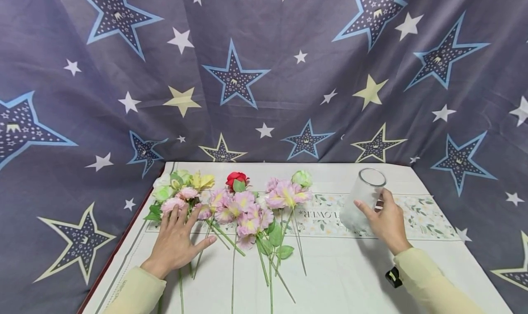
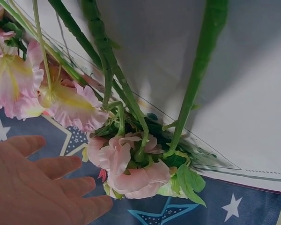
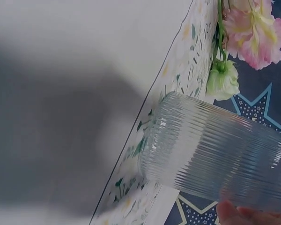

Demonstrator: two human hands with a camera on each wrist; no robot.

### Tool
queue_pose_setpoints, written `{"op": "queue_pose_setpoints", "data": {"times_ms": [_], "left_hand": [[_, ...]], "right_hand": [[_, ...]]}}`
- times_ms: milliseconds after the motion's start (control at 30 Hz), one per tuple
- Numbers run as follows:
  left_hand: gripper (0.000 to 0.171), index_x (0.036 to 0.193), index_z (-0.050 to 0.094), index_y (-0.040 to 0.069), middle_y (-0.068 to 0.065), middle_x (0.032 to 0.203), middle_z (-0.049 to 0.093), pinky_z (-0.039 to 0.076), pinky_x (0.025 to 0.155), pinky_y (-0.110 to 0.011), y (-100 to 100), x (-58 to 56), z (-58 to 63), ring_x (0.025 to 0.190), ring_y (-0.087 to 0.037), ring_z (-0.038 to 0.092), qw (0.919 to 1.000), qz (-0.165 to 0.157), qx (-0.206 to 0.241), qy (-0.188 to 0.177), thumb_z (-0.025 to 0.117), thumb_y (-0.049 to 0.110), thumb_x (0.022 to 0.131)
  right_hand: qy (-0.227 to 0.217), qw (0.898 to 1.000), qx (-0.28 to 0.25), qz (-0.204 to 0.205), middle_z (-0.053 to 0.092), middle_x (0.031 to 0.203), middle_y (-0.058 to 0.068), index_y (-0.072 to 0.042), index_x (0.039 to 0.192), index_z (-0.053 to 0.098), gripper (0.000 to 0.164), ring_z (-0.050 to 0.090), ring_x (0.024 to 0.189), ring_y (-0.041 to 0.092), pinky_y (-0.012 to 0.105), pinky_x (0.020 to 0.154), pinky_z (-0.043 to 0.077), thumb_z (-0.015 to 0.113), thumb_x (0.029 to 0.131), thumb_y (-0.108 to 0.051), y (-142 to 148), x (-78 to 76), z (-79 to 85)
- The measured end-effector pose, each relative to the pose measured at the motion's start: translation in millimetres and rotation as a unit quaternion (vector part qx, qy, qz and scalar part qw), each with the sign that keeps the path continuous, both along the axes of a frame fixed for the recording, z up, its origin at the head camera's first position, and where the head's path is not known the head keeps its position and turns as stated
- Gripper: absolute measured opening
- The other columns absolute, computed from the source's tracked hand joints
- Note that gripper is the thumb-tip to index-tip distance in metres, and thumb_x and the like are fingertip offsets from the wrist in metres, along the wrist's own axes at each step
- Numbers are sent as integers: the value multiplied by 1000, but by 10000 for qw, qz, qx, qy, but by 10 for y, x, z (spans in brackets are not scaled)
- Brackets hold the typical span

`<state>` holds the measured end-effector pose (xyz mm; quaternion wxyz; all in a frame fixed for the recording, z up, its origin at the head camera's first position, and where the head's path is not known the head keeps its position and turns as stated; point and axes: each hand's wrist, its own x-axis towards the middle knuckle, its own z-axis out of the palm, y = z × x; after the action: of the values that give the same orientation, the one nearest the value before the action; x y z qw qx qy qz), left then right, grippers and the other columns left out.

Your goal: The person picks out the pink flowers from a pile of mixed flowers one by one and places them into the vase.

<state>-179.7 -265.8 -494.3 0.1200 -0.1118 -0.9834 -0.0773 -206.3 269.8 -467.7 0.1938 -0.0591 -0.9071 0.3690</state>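
Observation:
A ribbed clear glass vase (image 1: 360, 208) with a silvery rim stands upright on the flowered band at the right. My right hand (image 1: 387, 220) grips its side, thumb in front and fingers around the far side; the right wrist view shows the ribbed vase (image 3: 210, 150) with fingertips at its lower edge. On the left, my left hand (image 1: 175, 240) is spread, fingers straight, over the stems beside the pink roses (image 1: 177, 201). In the left wrist view, its fingers (image 2: 61, 166) point toward the pink rose (image 2: 136, 168) with nothing pinched between them.
Pink-and-yellow ruffled flowers (image 1: 243, 208) lie mid-table, with a red rose (image 1: 237, 179) behind them and a pale green bloom (image 1: 302, 178) to their right. Long stems (image 1: 270, 282) reach toward the front edge. A star-patterned curtain (image 1: 264, 75) encloses the white-covered table (image 1: 330, 277).

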Motion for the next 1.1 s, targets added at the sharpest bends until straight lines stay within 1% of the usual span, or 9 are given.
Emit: {"op": "queue_pose_setpoints", "data": {"times_ms": [367,567,633,833,967,1100], "left_hand": [[99,153,18,27,-25,152,24,6,109,-65,34,-7,-40,138,-52,16,9999,10,25,-124,46,82,76],[98,153,20,27,-27,151,26,6,108,-65,49,-10,-51,135,-55,18,10000,-28,67,-17,49,80,76],[98,153,23,25,-26,151,26,7,108,-65,57,-12,-51,136,-54,19,9999,-64,91,23,49,80,76],[98,153,23,24,-23,153,24,6,108,-66,66,2,-62,137,-52,17,9999,-35,128,-55,47,81,76],[98,153,22,24,-22,154,23,7,108,-66,65,6,-63,138,-51,17,9999,-34,113,-63,46,81,77],[99,152,26,22,-22,153,24,8,108,-66,69,-9,-51,138,-50,17,9999,-31,109,-40,46,82,76]], "right_hand": [[112,9999,-103,-44,59,117,28,-2,134,42,72,63,97,42,51,81,51,71,84,-44,-165,-23,-50],[213,9996,-150,-56,59,118,23,-4,136,43,73,61,101,37,48,83,51,72,83,-44,-258,-34,-84],[252,9995,-171,-28,59,117,22,-5,135,44,71,60,101,36,47,83,51,72,83,-44,-283,-40,-84],[348,9992,-155,77,62,111,23,-5,132,46,67,62,98,36,47,80,52,73,82,-42,-354,-57,-93],[439,9990,-112,37,62,111,22,-6,132,46,67,62,98,35,45,80,52,74,82,-41,-382,-46,-122],[464,9989,-72,-54,62,109,21,-5,131,46,68,62,96,34,45,79,53,75,81,-41,-408,-56,-114]]}}
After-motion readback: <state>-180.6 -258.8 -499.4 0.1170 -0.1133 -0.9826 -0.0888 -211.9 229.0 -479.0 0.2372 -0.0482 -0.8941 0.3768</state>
